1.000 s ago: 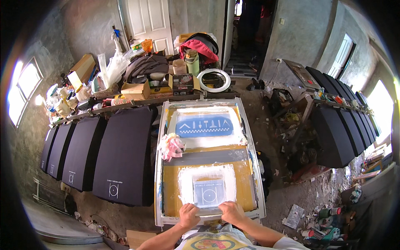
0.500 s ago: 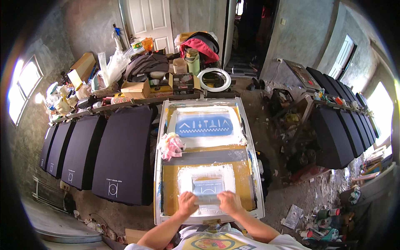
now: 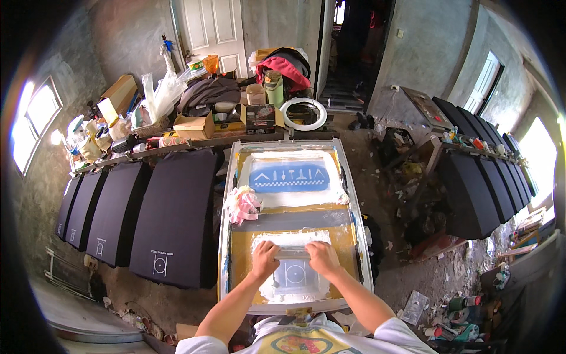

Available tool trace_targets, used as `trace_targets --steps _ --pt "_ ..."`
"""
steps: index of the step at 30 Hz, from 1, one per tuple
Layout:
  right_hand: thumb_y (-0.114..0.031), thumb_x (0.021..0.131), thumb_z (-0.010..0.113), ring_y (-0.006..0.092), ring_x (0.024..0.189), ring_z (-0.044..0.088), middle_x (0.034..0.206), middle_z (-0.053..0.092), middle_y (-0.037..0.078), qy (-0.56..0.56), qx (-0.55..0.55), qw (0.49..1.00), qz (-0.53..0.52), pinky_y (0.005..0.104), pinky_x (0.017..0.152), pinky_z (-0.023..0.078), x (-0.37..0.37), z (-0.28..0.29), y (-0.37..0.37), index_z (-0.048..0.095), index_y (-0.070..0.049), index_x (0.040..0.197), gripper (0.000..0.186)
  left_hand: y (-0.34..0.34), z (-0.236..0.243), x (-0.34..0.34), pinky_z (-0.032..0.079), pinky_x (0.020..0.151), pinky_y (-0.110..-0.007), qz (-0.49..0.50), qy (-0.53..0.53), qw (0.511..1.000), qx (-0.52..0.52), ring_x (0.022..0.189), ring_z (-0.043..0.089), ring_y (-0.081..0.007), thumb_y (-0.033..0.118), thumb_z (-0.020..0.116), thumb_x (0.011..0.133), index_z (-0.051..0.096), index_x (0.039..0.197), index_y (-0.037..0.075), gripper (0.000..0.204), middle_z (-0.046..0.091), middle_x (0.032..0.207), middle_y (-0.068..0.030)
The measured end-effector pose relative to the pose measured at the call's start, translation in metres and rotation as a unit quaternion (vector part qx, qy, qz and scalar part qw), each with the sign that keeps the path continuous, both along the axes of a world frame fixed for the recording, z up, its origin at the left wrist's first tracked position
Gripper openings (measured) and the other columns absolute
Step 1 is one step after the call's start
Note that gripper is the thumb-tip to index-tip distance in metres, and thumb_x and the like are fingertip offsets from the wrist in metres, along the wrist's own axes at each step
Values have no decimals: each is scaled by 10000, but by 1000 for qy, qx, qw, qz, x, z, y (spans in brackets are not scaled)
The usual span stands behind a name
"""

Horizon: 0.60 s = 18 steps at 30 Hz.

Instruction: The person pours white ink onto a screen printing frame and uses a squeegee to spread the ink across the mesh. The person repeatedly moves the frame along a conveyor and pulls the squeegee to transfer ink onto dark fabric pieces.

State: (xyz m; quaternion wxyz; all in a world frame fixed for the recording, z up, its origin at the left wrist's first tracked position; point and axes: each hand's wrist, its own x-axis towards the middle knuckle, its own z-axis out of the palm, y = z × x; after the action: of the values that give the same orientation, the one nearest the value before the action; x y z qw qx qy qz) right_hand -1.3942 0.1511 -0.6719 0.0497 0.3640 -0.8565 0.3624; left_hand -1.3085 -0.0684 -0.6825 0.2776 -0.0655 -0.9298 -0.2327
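Note:
Both my hands grip a squeegee (image 3: 293,252) laid across the near part of a screen-printing frame (image 3: 355,206). My left hand (image 3: 265,259) is closed around its left end, my right hand (image 3: 322,258) around its right end. Just this side of it, the near stencil (image 3: 296,275) shows a circle between two upright lines, ringed by white ink. Farther off in the same frame is a blue stencil (image 3: 289,179) with tool shapes and a checkered band. A crumpled pink-and-white cloth (image 3: 243,205) rests at the frame's left side.
Black fabric panels (image 3: 175,218) stand in a row on the left, the nearer ones bearing white prints. More black panels (image 3: 467,192) are on the right. Behind the frame, a cluttered table holds a cardboard box (image 3: 193,126) and a white ring (image 3: 320,121). Litter covers the right floor.
My hands have pushed the squeegee away from me, from the near part of the stencil to its far edge. The circle design behind it is now uncovered.

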Motion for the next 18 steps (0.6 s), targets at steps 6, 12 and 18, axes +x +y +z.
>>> trace_targets --steps 6,12,18 --pt "32 700 646 292 886 707 920 743 106 -16 51 998 30 402 898 486 -7 26 15 721 -61 878 214 2 16 -3 461 718 -416 -3 4 1000 4 773 571 -295 20 700 517 665 831 86 323 586 818 -65" --pt "3 740 658 275 905 704 942 745 83 -19 108 992 62 414 894 464 85 22 54 716 -60 943 221 30 17 95 453 705 -417 -48 -73 996 -2 780 583 -274 69 721 512 674 830 103 323 591 815 -57" --pt "-58 701 649 262 1078 639 1099 658 98 -7 66 997 49 460 938 438 156 3 74 654 -36 1068 368 45 -4 178 457 845 -455 -107 -195 975 -13 1023 573 -328 78 751 555 644 1106 78 561 591 1127 -113"
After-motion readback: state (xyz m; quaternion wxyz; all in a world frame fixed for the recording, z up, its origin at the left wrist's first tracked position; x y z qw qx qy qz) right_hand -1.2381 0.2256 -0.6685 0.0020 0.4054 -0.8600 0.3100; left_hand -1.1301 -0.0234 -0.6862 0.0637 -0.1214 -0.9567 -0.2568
